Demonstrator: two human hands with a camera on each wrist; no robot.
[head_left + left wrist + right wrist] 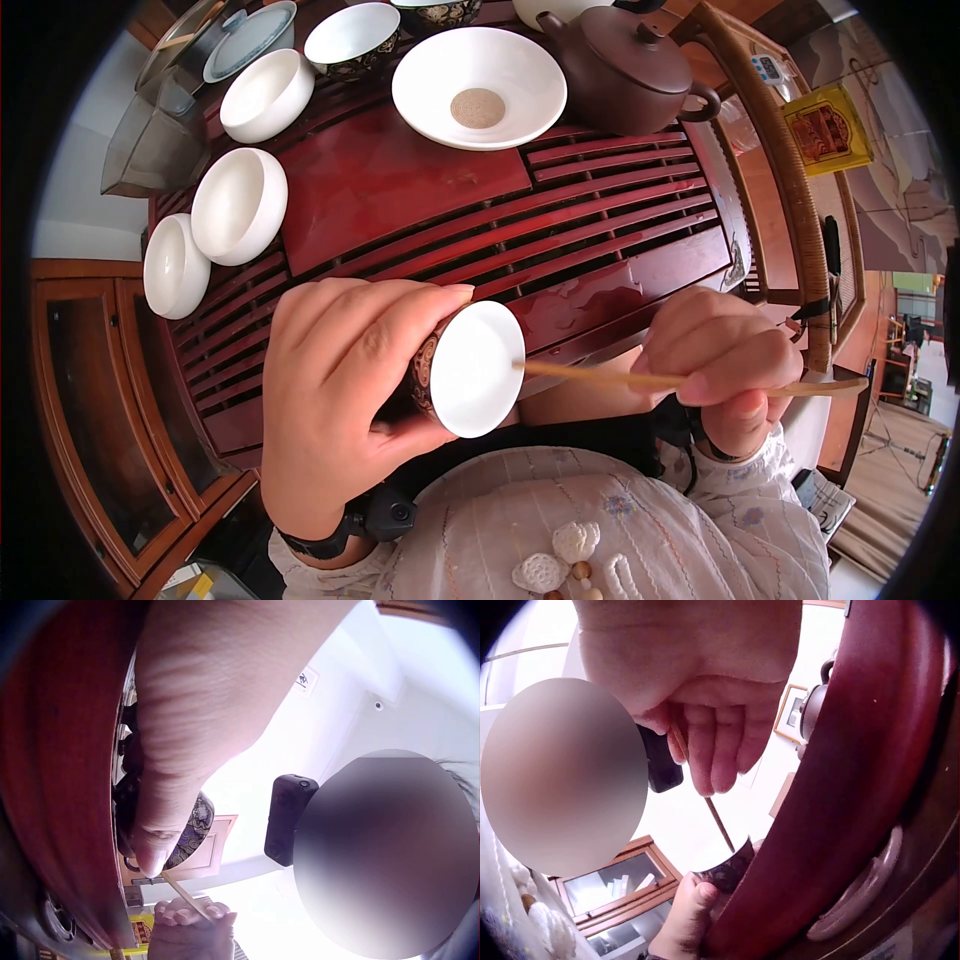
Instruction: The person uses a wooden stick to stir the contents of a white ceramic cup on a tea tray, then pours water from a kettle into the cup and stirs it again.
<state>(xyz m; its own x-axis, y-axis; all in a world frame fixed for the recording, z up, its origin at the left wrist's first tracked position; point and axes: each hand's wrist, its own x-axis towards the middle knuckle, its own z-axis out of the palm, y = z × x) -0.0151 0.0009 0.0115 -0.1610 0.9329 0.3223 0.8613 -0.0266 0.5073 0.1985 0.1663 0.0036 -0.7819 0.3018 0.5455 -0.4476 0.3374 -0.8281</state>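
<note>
My left hand (335, 375) grips a small cup (480, 372), white inside with a dark patterned outside. The cup is tilted, so its mouth faces up toward the head camera. In my right hand (725, 355), fingers and thumb pinch a slender bamboo tea stick (590, 373) with a curved end pointing right. Its other tip reaches over the cup's right rim. The right wrist view shows the stick (718, 823) slanting down to the cup (731, 871). From the left wrist view, the thumb lies over the patterned cup wall (196, 829).
Beyond my hands lies a dark red slatted tea tray (400, 190). On it stand a wide white bowl (430, 85) with a brown round patch inside, a brown teapot (625, 85) and several white cups (240, 205). A yellow tin (825, 130) is at the right.
</note>
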